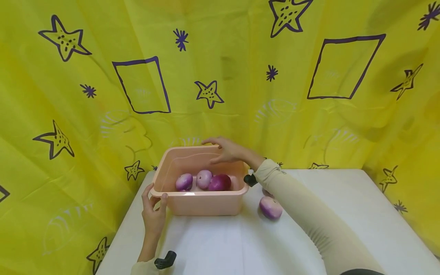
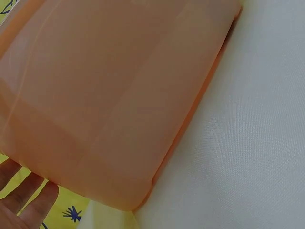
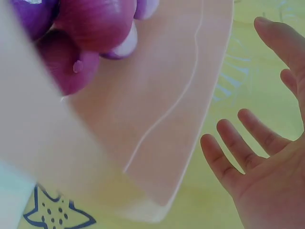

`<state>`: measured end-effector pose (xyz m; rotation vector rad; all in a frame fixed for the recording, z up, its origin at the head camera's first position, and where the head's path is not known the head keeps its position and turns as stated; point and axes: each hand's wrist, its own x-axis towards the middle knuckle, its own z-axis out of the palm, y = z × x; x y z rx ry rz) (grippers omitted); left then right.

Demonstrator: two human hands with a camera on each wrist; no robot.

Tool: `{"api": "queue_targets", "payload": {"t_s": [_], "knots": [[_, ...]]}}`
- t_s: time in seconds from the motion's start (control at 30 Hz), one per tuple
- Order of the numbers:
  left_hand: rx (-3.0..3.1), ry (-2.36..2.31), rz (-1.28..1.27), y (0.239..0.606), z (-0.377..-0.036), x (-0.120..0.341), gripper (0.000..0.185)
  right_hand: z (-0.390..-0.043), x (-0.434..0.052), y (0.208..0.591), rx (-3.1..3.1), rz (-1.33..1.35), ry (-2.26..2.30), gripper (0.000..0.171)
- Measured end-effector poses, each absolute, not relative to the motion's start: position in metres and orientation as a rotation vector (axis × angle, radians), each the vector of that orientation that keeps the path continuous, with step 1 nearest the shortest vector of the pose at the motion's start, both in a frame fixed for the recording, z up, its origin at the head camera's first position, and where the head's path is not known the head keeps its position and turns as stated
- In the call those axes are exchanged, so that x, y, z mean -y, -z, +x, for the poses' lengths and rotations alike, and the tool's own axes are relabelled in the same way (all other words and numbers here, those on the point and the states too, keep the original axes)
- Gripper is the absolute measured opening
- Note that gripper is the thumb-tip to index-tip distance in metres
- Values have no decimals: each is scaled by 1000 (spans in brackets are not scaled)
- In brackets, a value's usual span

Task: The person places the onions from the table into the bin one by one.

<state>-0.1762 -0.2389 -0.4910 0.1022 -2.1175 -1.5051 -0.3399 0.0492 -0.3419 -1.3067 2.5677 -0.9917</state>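
A pink plastic bin (image 1: 206,204) stands on the white table with several red onions in it, among them a dark onion (image 1: 220,183) and a paler onion (image 1: 204,179). At the bin's front left corner my left hand (image 1: 153,217) grips the rim, thumb at the front and fingers along the side. My right hand (image 1: 228,151) is over the bin's back right part, fingers spread and nothing held. In the right wrist view this hand (image 3: 267,176) shows beside the bin's wall (image 3: 167,143), with a gap between. The onions (image 3: 95,24) are heaped together there.
On the table (image 1: 309,191), right of the bin, lies another red onion (image 1: 270,208). One more onion (image 1: 266,193) behind it is mostly hidden by my right sleeve (image 1: 302,214). A yellow curtain (image 1: 233,114) with star drawings hangs behind and at both sides.
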Motion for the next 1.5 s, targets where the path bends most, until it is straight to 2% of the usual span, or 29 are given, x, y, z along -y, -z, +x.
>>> {"api": "queue_targets", "payload": {"t_s": [0.4,0.67,0.8,1.27,1.5], "knots": [[2146,1499,110,492,-177,240,64,-330,-107,328,-2639,-1202,1119,70],[2129,1507,109,492,-177,240,64,-322,-157,331,-2718,-1120,1049,71],[2132,1503,104,481,-172,234,61,-316,-178,333,-2757,-1033,1034,72],[2120,1499,116,490,-176,238,60,-308,-213,355,-2788,-941,1042,71],[2127,1493,130,488,-175,238,60,-306,-226,384,-2771,-926,1095,72]]}}
